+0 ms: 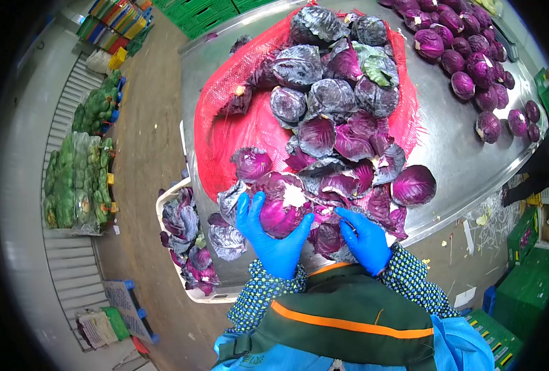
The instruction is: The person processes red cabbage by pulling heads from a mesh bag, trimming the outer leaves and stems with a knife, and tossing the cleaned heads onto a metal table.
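Apron [355, 303], then cabbage [276, 217], cut end [294, 196] upward

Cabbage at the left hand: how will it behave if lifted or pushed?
The cabbage would probably roll if pushed, being rounded, though loose leaves nearby might check it. It's likely firm and fairly heavy, as its leaves look tightly wrapped. Its glossy skin may slip a little against the left hand's smooth-looking glove.

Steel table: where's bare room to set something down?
Widest: steel table between red sack and smooth purple cabbages, down to the near edge. Slimmer: strip left of the sack. Crowded: the sack itself, and around left hand and right hand, among loose leaves.
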A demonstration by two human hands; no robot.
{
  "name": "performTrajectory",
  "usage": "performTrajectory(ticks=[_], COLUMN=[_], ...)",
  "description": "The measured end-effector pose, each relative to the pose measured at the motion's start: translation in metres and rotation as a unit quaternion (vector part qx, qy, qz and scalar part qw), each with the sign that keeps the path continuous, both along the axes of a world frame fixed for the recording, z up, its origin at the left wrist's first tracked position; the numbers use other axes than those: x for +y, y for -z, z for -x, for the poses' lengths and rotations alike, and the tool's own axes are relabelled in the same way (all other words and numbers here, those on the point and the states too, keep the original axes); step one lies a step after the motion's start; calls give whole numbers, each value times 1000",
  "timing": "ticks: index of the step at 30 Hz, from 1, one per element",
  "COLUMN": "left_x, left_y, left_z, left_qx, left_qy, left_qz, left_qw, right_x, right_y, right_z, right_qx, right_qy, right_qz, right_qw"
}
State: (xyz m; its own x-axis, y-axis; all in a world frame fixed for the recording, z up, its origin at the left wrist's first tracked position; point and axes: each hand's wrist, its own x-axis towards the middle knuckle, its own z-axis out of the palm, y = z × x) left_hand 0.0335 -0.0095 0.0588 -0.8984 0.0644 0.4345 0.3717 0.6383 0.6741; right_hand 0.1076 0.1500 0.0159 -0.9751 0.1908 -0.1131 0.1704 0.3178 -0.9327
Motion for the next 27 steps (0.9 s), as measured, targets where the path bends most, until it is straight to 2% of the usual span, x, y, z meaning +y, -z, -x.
performTrajectory(ticks=[1, 2, 3, 4, 5, 7, 8, 9, 11, 12, 13, 14, 15, 16, 17, 18, 19, 20, 21, 23, 25, 27], left_x=[0, 0, -1, 1, 2, -1, -3, -5, 0, 1, 0, 0, 0, -1, -6, -14, -20, -20, -14, -2, -1, -3], left_y=[4, 12, 18, 22, 28, 32, 28, 24, 28, 38, 49, 56, 62, 65, 64, 58, 53, 35, 26, 10, -1, -3], left_z=[1, 1, 1, 3, 1, 1, 3, 3, 3, 2, 1, 0, -2, -5, -7, -10, -18, -21, -19, -16, -17, -17], left_qx=[2, -37, -75, -113, -109, -129, -93, -57, -76, -112, -151, -144, -237, -322, -319, -308, -305, -258, -157, -74, -75, -18], left_qy=[2, -5, -13, -16, -24, -36, -21, -12, -61, -64, -60, -68, -49, -27, -30, -7, 13, -28, -5, 21, 47, 69], left_qz=[-1, -31, -60, -127, -128, -119, -74, -24, -20, -70, -124, -125, -292, -448, -450, -426, -400, -175, -116, -74, -86, -82], left_qw=[1000, 999, 995, 985, 986, 984, 993, 998, 995, 989, 979, 979, 925, 834, 834, 851, 865, 950, 981, 994, 992, 994], right_x=[2, -1, -5, -8, -11, -1, 6, 7, 4, 9, 12, 20, 33, 52, 97, 140, 115, 87, 59, 8, 2, 7], right_y=[2, 1, 1, 3, 4, 11, 13, 14, 18, 24, 26, 55, 83, 72, 92, 110, 58, 15, -19, -49, -51, -53], right_z=[1, 1, 1, 2, 3, 1, 1, 3, 4, 5, 7, 3, 3, 5, 8, 11, 21, 22, 30, 43, 46, 47], right_qx=[11, -26, -26, -60, -93, -65, 24, 54, 37, 25, 10, 54, 95, 67, -38, -129, -10, -68, -116, -138, -137, -151], right_qy=[8, 14, 12, 7, -3, 17, 7, 4, 21, 4, 2, 3, 7, 16, 74, 165, 158, 128, 99, 40, 24, 11], right_qz=[-65, -10, -12, 33, 78, -41, -116, -157, -155, -226, -234, -265, -297, -258, -100, 52, 132, 181, 229, 280, 334, 346], right_qw=[998, 1000, 1000, 998, 993, 997, 993, 986, 987, 974, 972, 963, 950, 964, 992, 976, 979, 973, 961, 949, 932, 926])
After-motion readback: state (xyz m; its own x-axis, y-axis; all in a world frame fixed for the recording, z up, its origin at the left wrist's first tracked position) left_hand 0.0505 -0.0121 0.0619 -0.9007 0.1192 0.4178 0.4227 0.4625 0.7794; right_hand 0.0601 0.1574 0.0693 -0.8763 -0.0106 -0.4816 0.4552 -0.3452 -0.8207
